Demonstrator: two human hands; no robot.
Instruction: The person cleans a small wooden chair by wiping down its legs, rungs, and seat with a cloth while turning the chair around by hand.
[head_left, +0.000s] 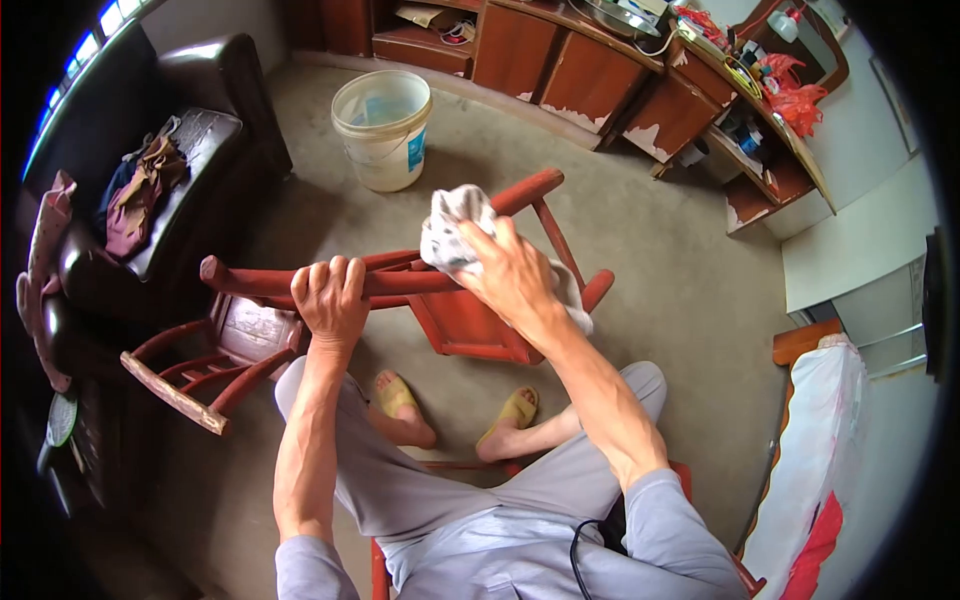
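The red chair (475, 325) is painted wood, smooth with a low sheen, and the patterned cloth (455, 230) against it is soft, matt and crumpled. Smooth, pale plastic forms the bucket (380, 145), while the small chair (255, 322) is wooden too — its seat glossy and its outer rail worn rough and bare. The dark sofa (222, 85) shines like leather, the floor (660, 300) is dull and mottled, and the reddish-brown cabinets (515, 50) have a glossy wood-look surface — ragged and peeled along the lower edges.

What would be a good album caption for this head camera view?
Left hand steadying a red wooden chair, right hand pressing a pale cloth to it, bucket beyond.
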